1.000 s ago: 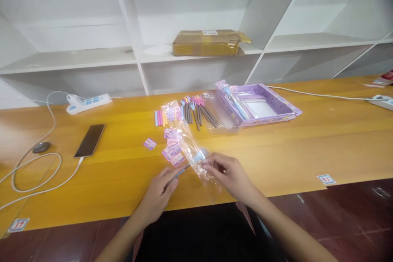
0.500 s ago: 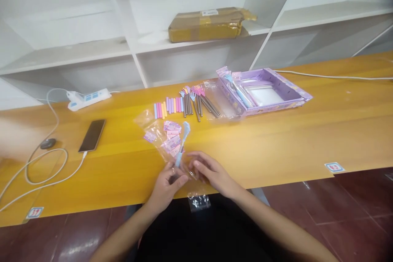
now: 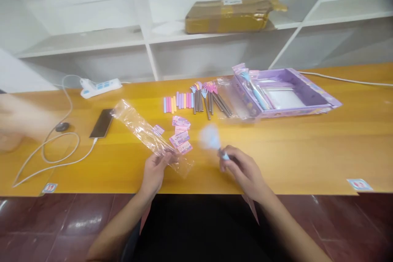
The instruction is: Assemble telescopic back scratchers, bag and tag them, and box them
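My left hand [image 3: 155, 170] pinches the near end of a long clear plastic sleeve [image 3: 139, 129] that slants up and left over the yellow table [image 3: 307, 147]. My right hand [image 3: 242, 170] grips a pale blue pen with a hand-shaped top [image 3: 211, 139], blurred by motion, held a little above the table. Between the hands lie small pink and blue stickers [image 3: 181, 135]. Farther back a row of coloured caps [image 3: 178, 102] and several dark pens with hand-shaped tops [image 3: 208, 100] lie side by side.
An open purple box [image 3: 285, 98] with another pen in its wrapper stands at the back right. A phone [image 3: 102, 123] on a white cable and a power strip [image 3: 100, 87] sit at the left. A brown parcel [image 3: 233, 14] rests on the white shelf behind.
The blue pen has come out of the clear sleeve and moved right in my right hand. My left hand now holds the empty sleeve out to the left. The view shifted left.
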The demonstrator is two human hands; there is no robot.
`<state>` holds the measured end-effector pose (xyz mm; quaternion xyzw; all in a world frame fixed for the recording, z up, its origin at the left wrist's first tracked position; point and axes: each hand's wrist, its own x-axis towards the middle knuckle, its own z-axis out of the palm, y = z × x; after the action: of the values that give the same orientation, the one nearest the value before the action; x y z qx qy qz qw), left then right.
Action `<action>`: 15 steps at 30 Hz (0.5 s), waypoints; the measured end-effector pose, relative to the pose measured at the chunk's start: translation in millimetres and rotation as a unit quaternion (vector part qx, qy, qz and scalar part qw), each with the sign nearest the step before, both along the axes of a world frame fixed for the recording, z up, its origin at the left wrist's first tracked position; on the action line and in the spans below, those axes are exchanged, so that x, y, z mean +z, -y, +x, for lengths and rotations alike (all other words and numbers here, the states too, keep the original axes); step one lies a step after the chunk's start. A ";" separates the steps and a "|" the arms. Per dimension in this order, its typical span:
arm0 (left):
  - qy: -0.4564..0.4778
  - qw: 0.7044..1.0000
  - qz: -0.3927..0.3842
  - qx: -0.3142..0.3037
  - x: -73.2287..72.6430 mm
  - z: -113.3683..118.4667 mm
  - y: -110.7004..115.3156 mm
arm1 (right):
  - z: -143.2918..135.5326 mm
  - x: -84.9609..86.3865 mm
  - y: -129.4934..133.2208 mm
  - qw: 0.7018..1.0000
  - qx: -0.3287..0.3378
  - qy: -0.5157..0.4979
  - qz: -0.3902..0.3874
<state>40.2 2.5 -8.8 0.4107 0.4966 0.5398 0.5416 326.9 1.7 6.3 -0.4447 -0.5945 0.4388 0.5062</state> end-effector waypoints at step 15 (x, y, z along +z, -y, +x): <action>0.142 0.981 -0.003 0.133 5.3 -16.1 -12.7 | 0.1 -16.5 -10.7 0.948 0.177 0.235 0.117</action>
<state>24.1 15.1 -3.5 0.2583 0.4661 0.6586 0.5312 327.0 12.4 -10.2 -0.3600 -0.8132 0.3317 0.3148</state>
